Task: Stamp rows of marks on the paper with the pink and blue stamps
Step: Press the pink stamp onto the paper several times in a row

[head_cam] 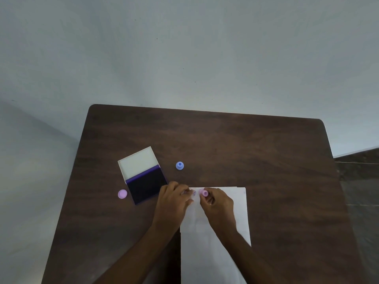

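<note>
- Pink stamp: pinched in the fingers of the right hand, standing on the top edge of the paper, likely pressed down to make a mark.
- Going left to right now. Pink cap: lying alone on the table, just left of the ink pad, probably pulled off the pink stamp.
- Ink pad: open, white lid tipped back, dark ink facing up, close by for easy dipping.
- Blue stamp: standing by itself behind the hands, near the pad, not used yet.
- Left hand: fingers bent and pressing on the paper's top left corner, likely to keep the sheet from sliding.
- Small blue marks: between the two hands, just left of the pink stamp, so a row seems barely started.
- Paper: white, running from the hands down toward the near edge of the table.
</note>
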`<state>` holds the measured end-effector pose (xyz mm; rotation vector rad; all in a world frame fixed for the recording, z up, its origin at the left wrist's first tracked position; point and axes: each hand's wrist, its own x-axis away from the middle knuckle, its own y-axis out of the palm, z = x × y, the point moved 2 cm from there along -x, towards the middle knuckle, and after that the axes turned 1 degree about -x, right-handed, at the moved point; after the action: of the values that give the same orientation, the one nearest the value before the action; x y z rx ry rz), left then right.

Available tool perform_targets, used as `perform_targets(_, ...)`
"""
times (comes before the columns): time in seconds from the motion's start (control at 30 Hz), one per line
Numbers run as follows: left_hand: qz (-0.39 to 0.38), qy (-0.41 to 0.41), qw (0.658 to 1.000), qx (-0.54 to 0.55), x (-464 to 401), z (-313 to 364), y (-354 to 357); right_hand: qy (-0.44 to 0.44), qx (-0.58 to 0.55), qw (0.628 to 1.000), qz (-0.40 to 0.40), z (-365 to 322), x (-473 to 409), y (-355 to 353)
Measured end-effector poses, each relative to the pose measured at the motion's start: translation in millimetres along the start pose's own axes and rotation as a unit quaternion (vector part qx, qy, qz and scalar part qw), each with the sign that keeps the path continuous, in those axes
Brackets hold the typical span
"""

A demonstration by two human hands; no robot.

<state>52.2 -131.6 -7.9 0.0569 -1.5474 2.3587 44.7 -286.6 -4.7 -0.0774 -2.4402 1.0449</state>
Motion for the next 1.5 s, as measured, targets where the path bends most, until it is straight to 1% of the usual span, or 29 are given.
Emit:
perform_targets(0.17,-0.009,-0.018,0.999,-0.034,-2,2,5,0.013,0.009,0.999,-0.031,4,-2,6)
perform_targets(0.3,-0.015,-0.024,0.998,-0.051,-2,1,9,-0.005,0.004,1.000,-0.009,3,0,9)
perform_targets(0.43,-0.018,-0.022,0.998,-0.062,-4,0,10,0.010,0.008,1.000,-0.019,4,-1,13)
perform_targets(0.57,-0.026,-0.032,0.997,-0.066,-4,-1,10,0.021,0.006,1.000,-0.014,5,-3,14)
perform_targets(0.67,-0.030,-0.046,0.997,-0.054,-5,-3,10,0.036,0.013,0.999,-0.030,5,-4,16)
perform_targets(0.97,-0.030,-0.040,0.997,-0.058,-4,-4,5,0.068,0.030,0.996,-0.048,2,-7,16)
perform_targets(1.23,-0.023,-0.043,0.997,-0.058,-4,-4,0,0.042,0.037,0.998,-0.024,0,-4,18)
perform_targets(1.3,-0.021,-0.040,0.997,-0.057,-4,-4,-1,0.048,0.042,0.997,-0.037,1,-6,19)
perform_targets(1.43,-0.025,-0.032,0.997,-0.061,-3,-1,-4,0.090,0.050,0.990,-0.093,1,-12,22)
perform_targets(1.5,-0.022,-0.031,0.997,-0.062,-2,-1,-5,0.103,0.045,0.989,-0.098,1,-13,23)
